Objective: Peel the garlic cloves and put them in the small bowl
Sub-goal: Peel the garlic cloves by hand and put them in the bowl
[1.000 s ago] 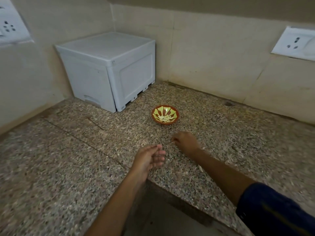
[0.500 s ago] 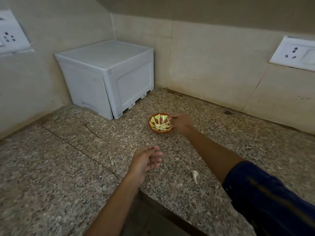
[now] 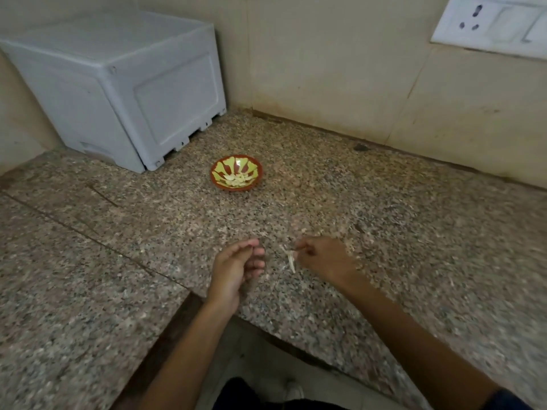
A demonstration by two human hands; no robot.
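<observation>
Garlic clove (image 3: 291,259) | apparently pinched by right hand (image 3: 324,258) fingertips

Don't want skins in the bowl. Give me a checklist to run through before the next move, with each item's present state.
1. Small bowl upright on the granite counter: ok.
2. Peeled cloves inside bowl: ok.
3. Right hand grip on the pale garlic piece: ok, pinched.
4. Whether that piece is clove or loose skin: cannot tell.
5. Left hand free, holding nothing: ok.
6. Path to bowl unobstructed: ok.
</observation>
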